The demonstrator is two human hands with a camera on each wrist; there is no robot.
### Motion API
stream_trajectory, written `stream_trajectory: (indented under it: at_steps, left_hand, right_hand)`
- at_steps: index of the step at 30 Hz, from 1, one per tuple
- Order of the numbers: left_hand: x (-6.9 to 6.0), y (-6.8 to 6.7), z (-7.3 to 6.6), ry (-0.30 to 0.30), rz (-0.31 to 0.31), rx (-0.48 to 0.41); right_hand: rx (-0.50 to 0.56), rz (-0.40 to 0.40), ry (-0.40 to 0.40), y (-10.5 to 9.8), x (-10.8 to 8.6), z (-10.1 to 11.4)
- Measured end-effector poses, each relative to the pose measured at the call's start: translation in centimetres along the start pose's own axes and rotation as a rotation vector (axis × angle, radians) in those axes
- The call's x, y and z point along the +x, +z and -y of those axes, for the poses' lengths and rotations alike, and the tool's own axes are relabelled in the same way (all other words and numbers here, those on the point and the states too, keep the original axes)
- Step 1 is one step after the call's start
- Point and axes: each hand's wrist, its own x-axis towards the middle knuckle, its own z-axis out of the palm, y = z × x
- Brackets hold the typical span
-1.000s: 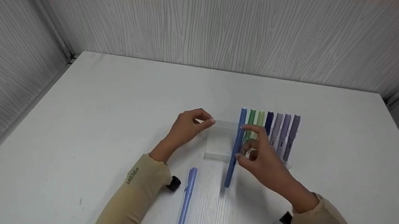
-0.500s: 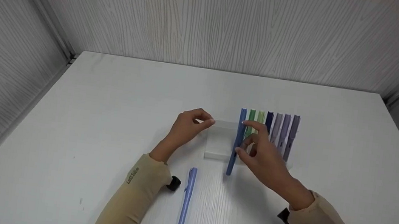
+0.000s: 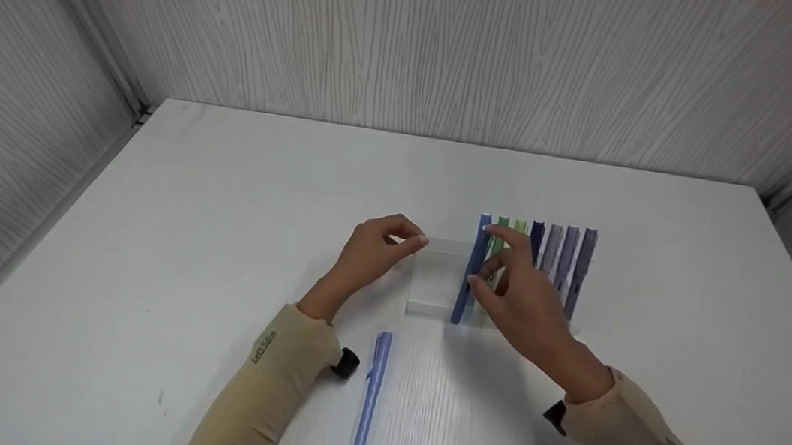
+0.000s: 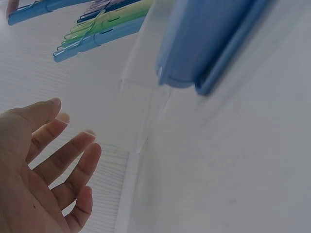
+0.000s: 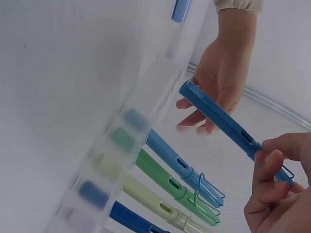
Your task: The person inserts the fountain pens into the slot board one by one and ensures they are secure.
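Between the thumb and fingers of my right hand (image 3: 526,303) is a blue pen (image 5: 218,116), held at its cap end and slanting over the left part of a clear pen stand (image 3: 431,308). My left hand (image 3: 375,254) pinches the stand's upper left corner with thumb and forefinger; its other fingers are loosely bent. Seated side by side in the stand are a light blue pen (image 5: 175,155), a green pen (image 5: 158,172), a pale green pen (image 5: 150,194), a dark blue pen (image 5: 131,217) and several purple pens (image 3: 568,251). The right hand partly covers this row in the head view.
A periwinkle pen (image 3: 371,397) lies on the white table (image 3: 258,175) in front of the stand, close to the left sleeve (image 3: 262,387). In the left wrist view it looms large and blurred. Pale wood-grain panels (image 3: 418,44) border the table at the back and sides.
The right hand has moved away from me and slightly left, carrying the blue pen; the pen's lower end is now near the stand's front edge. The left hand stays at the stand's corner.
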Motion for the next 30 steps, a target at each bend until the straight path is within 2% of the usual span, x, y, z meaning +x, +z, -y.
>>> stream_trajectory:
  at_steps: [13, 21, 30]
  left_hand:
    - [0.0, -0.1, 0.0, -0.003, -0.002, 0.001]
    - [0.0, 0.0, 0.0, -0.019, -0.001, 0.012]
    - [0.0, 0.1, 0.1, -0.009, -0.004, 0.018]
  right_hand:
    - [-0.083, -0.094, -0.078, 0.4, 1.1, -0.3]
    - [-0.141, -0.091, -0.056, 1.1, 1.2, -0.6]
    - [-0.173, -0.110, -0.092, 1.4, 1.3, -0.7]
